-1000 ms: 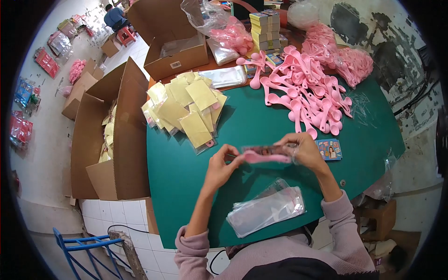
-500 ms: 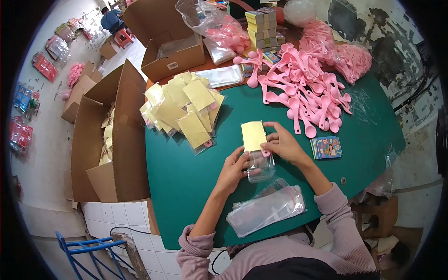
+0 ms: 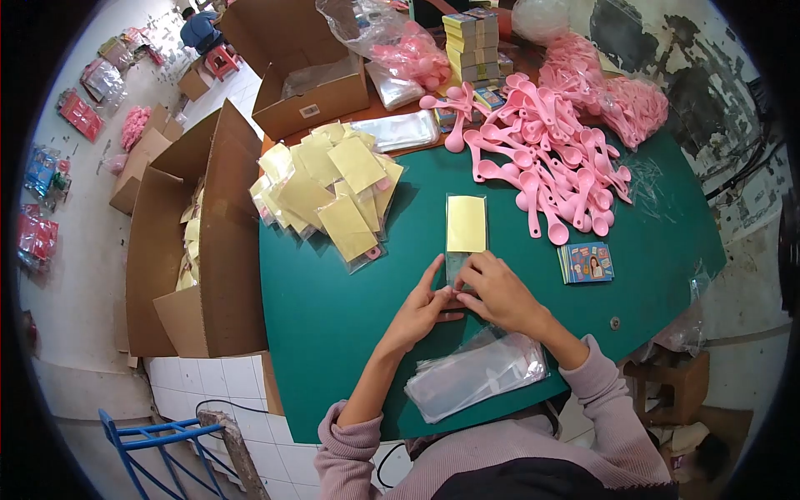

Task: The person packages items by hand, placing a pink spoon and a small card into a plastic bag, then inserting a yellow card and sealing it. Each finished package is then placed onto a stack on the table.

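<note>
A clear plastic bag (image 3: 454,265) with a yellow card (image 3: 466,223) inside lies in front of me on the green table. Both hands are at its near end. My left hand (image 3: 414,315) holds the bag's edge between thumb and fingers, the index finger stretched along its side. My right hand (image 3: 500,292) is closed, its fingertips pinching the plastic beside my left thumb. The pink spoon in this bag is hidden from view now. Just below my hands sits a stack of flat clear bags (image 3: 475,379).
Filled bags with yellow cards (image 3: 325,187) form a pile at left, beside a cardboard box (image 3: 233,250). Pink measuring spoons (image 3: 550,158) are heaped at the back right. Printed cards (image 3: 586,262) lie at right. Behind stand bundled card stacks (image 3: 472,50) and another open box (image 3: 312,108).
The bag has turned upright and shifted slightly right and away from me. My right hand has moved from the card's right side down to the bag's near end, meeting my left hand.
</note>
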{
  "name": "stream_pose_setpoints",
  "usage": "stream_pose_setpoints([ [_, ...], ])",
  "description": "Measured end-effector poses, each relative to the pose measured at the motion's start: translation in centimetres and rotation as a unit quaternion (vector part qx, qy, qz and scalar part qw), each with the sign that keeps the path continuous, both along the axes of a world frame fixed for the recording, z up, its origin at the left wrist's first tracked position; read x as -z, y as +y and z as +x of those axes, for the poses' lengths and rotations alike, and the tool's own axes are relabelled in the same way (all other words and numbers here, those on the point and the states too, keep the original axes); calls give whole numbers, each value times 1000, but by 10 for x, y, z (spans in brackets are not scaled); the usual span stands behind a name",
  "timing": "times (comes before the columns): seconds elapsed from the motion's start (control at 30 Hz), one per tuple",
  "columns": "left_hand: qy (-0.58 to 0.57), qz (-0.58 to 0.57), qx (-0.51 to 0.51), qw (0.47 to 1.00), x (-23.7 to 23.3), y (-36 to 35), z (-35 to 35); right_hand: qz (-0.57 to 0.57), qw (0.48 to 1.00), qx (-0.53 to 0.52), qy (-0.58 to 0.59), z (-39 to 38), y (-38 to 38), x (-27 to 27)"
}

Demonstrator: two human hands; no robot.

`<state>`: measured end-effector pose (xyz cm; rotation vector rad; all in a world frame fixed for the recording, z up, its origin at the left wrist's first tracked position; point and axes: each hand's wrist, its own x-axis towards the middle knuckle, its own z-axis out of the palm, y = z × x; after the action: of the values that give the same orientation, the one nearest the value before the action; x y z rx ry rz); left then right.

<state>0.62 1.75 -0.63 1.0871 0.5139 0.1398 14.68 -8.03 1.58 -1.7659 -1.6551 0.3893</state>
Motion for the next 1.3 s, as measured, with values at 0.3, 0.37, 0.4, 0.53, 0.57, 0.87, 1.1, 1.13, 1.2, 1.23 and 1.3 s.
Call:
stream_pose_setpoints([
  [0.3, 49, 35, 5, 998, 9, 1, 4, 17, 984, -116, -137, -3, -6, 0],
  [0.37, 26, 49, -38, 998, 7, -5, 6, 42, 978, -185, -83, 5, -8, -2],
  [0.4, 25, 48, -33, 998, 7, -6, 7, 39, 979, -180, -84, 12, -12, -6],
  [0.53, 1, 11, -113, 994, 2, -5, 9, -52, 949, -227, 214, 76, -51, -40],
  [0.57, -3, 28, -82, 996, 4, -3, 6, -58, 957, -180, 220, 107, -67, -52],
  [0.87, -7, 30, -40, 999, 7, 0, 6, -82, 841, 483, -229, 313, -159, -23],
  [1.1, -63, -32, -88, 994, 5, -15, 14, -41, 997, 50, 33, 44, -39, -18],
  [1.13, -59, -28, -87, 994, 5, -13, 12, -46, 998, 40, 3, 29, -33, -17],
  [1.2, -66, -21, -67, 995, 5, -12, 8, -5, 999, 40, 13, 26, -25, 1],
  [1.23, -66, -22, -66, 995, 1, -12, 7, 33, 998, 42, 18, 26, -23, 7],
  [1.3, -58, -111, -64, 990, -12, -10, 6, 49, 997, 29, 51, 31, -25, 9],
])
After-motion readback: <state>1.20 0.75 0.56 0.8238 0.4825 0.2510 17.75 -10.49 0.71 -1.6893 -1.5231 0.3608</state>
